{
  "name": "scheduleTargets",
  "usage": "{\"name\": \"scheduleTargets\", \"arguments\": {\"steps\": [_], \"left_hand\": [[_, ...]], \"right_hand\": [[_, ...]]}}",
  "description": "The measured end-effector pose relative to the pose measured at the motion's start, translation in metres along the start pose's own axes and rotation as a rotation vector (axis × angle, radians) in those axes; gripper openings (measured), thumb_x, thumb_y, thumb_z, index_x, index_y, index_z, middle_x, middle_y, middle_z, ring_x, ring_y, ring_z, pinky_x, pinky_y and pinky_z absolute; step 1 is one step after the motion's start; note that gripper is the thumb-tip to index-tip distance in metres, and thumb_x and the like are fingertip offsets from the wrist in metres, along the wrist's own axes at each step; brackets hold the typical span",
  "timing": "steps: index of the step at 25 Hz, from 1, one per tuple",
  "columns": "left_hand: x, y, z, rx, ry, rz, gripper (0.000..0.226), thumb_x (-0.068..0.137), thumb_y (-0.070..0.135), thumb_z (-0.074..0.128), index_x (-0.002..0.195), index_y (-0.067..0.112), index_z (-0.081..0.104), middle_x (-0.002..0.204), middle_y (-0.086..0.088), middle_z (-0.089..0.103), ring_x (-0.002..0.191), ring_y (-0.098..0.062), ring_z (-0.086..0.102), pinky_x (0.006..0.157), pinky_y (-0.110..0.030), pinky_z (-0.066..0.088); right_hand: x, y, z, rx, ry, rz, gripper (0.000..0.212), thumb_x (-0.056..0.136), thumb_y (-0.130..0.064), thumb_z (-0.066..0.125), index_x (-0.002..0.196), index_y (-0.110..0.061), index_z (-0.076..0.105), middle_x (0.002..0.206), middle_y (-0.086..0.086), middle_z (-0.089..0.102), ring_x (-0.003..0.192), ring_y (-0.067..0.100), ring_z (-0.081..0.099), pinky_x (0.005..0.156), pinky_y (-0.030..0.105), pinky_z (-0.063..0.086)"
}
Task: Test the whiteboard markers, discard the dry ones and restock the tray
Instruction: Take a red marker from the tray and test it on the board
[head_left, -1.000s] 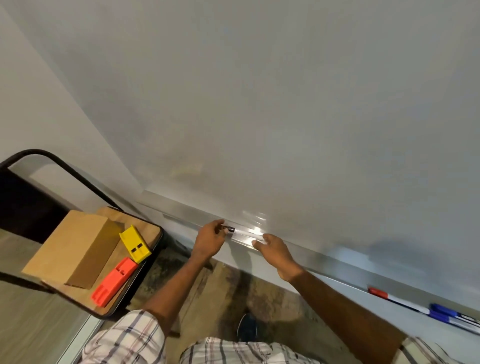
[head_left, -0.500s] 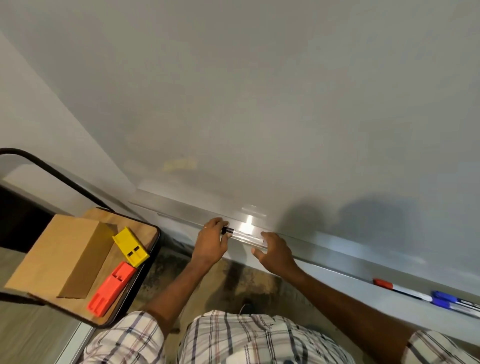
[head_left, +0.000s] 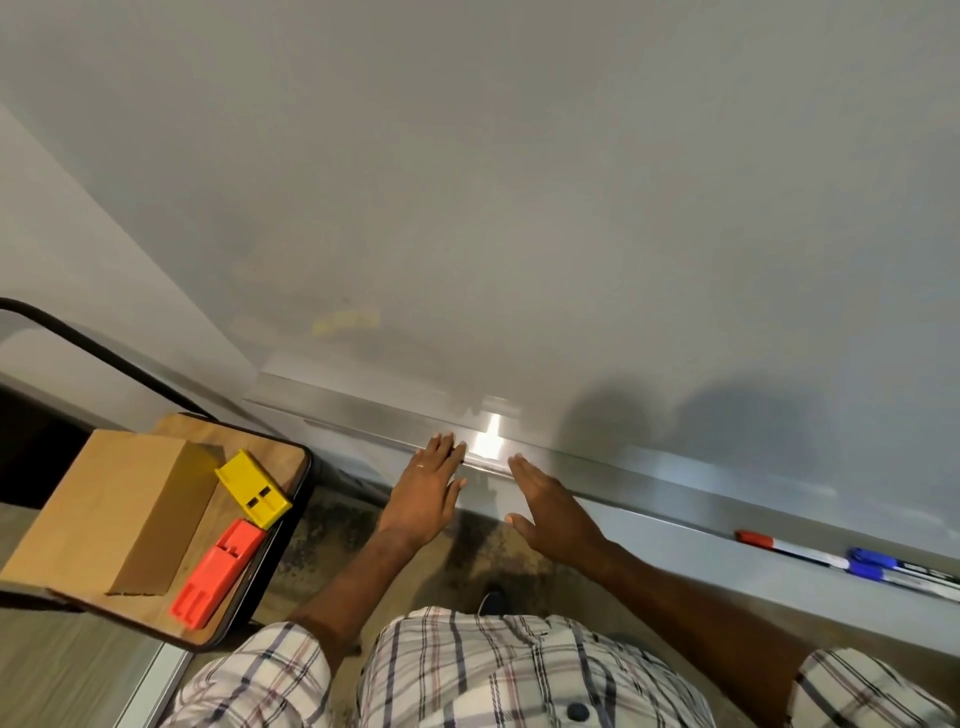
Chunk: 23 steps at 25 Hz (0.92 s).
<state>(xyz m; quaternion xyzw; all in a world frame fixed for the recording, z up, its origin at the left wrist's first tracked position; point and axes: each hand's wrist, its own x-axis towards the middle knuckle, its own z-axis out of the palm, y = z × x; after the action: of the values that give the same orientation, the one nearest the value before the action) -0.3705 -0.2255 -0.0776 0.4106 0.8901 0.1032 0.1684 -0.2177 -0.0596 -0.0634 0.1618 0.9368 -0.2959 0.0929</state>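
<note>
Checked cloth comes first, nearest of all: the person's shirt (head_left: 509, 670) fills the bottom of the view. Low on the left stands a small wooden table (head_left: 291, 462). On it sit a brown cardboard box (head_left: 111, 512), a yellow block (head_left: 253, 487) and an orange block (head_left: 218, 571), the orange one nearer than the yellow.

A little farther out are the two hands. The left hand (head_left: 423, 493) is flat with its fingers spread, and it holds nothing. The right hand (head_left: 553, 512) is flat and loose too, with nothing in it. Between their fingertips, on the shiny metal tray (head_left: 649, 480) under the board, lies a thin marker (head_left: 480, 464). It is hard to see because the light glares there, and I cannot tell if the left fingers touch it.

Far along the tray to the right lie a red-capped marker (head_left: 784, 545) and two blue markers (head_left: 883, 566) close together.

Beyond it all rises the big white board (head_left: 519, 208), with one faint yellow smear (head_left: 345, 321) on it.

It looks like the step of putting a marker down on the tray. Next, I think, a hand must reach far right, pick up one marker, pull off its cap and try it on the board.
</note>
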Motion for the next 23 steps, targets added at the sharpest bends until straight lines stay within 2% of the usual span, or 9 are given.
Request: {"name": "scheduleTargets", "arguments": {"steps": [4, 6, 8, 10, 14, 19, 21, 23], "left_hand": [[-0.005, 0.014, 0.002, -0.008, 0.013, 0.034, 0.059, 0.109, 0.046, 0.031, 0.162, 0.023, 0.017, 0.17, 0.002, 0.007, 0.157, -0.016, 0.002, 0.124, -0.031, -0.002], [-0.008, 0.029, 0.004, -0.028, 0.027, 0.084, 0.058, 0.109, 0.043, 0.033, 0.161, 0.021, 0.019, 0.169, 0.001, 0.009, 0.155, -0.013, 0.0, 0.123, -0.029, -0.003], [-0.01, 0.048, 0.007, -0.044, 0.033, 0.133, 0.057, 0.109, 0.041, 0.034, 0.16, 0.02, 0.02, 0.168, 0.001, 0.01, 0.151, -0.009, -0.004, 0.123, -0.028, -0.002], [-0.012, 0.071, 0.014, -0.048, 0.026, 0.181, 0.057, 0.109, 0.042, 0.033, 0.16, 0.02, 0.02, 0.168, 0.002, 0.009, 0.151, -0.008, -0.005, 0.124, -0.028, -0.001], [-0.014, 0.131, 0.037, -0.022, -0.022, 0.271, 0.059, 0.109, 0.046, 0.029, 0.161, 0.023, 0.015, 0.168, 0.004, 0.003, 0.155, -0.012, -0.004, 0.128, -0.034, 0.002], [-0.018, 0.218, 0.068, 0.006, -0.066, 0.312, 0.062, 0.108, 0.051, 0.024, 0.162, 0.025, 0.009, 0.168, 0.005, -0.002, 0.154, -0.01, -0.01, 0.129, -0.036, 0.001], [-0.025, 0.252, 0.08, 0.022, -0.078, 0.324, 0.063, 0.108, 0.052, 0.024, 0.162, 0.026, 0.007, 0.169, 0.005, -0.002, 0.154, -0.012, -0.01, 0.127, -0.032, -0.004], [-0.028, 0.282, 0.091, 0.042, -0.083, 0.347, 0.063, 0.108, 0.053, 0.024, 0.162, 0.026, 0.006, 0.169, 0.004, -0.003, 0.156, -0.013, -0.008, 0.127, -0.032, -0.003]], "right_hand": [[-0.016, 0.014, -0.002, -0.008, 0.067, 0.015, 0.075, 0.099, -0.047, 0.053, 0.159, -0.015, 0.023, 0.167, 0.003, 0.02, 0.155, 0.022, 0.02, 0.125, 0.04, 0.023], [-0.031, 0.027, -0.006, -0.013, 0.098, 0.069, 0.077, 0.099, -0.062, 0.038, 0.16, -0.017, 0.023, 0.167, 0.002, 0.02, 0.155, 0.021, 0.018, 0.125, 0.042, 0.022], [-0.051, 0.046, -0.012, -0.047, 0.121, 0.099, 0.089, 0.094, -0.076, 0.016, 0.16, -0.017, 0.02, 0.168, 0.001, 0.017, 0.156, 0.02, 0.014, 0.126, 0.043, 0.019], [-0.073, 0.067, -0.017, -0.071, 0.136, 0.122, 0.096, 0.089, -0.08, 0.003, 0.161, -0.018, 0.017, 0.169, 0.002, 0.015, 0.156, 0.019, 0.01, 0.126, 0.044, 0.018], [-0.121, 0.109, -0.027, -0.087, 0.165, 0.201, 0.092, 0.093, -0.076, 0.006, 0.16, -0.016, 0.02, 0.168, 0.003, 0.018, 0.156, 0.02, 0.013, 0.125, 0.046, 0.021], [-0.181, 0.164, -0.038, -0.043, 0.258, 0.168, 0.079, 0.101, -0.067, 0.031, 0.151, -0.007, 0.042, 0.158, 0.01, 0.039, 0.148, 0.027, 0.036, 0.113, 0.052, 0.042], [-0.204, 0.182, -0.045, -0.045, 0.275, 0.178, 0.082, 0.099, -0.07, 0.027, 0.154, -0.009, 0.038, 0.161, 0.007, 0.032, 0.15, 0.025, 0.032, 0.118, 0.048, 0.037], [-0.219, 0.198, -0.054, -0.111, 0.227, 0.253, 0.093, 0.091, -0.079, 0.004, 0.161, -0.018, 0.014, 0.167, -0.002, 0.006, 0.155, 0.018, 0.01, 0.127, 0.04, 0.016]]}}
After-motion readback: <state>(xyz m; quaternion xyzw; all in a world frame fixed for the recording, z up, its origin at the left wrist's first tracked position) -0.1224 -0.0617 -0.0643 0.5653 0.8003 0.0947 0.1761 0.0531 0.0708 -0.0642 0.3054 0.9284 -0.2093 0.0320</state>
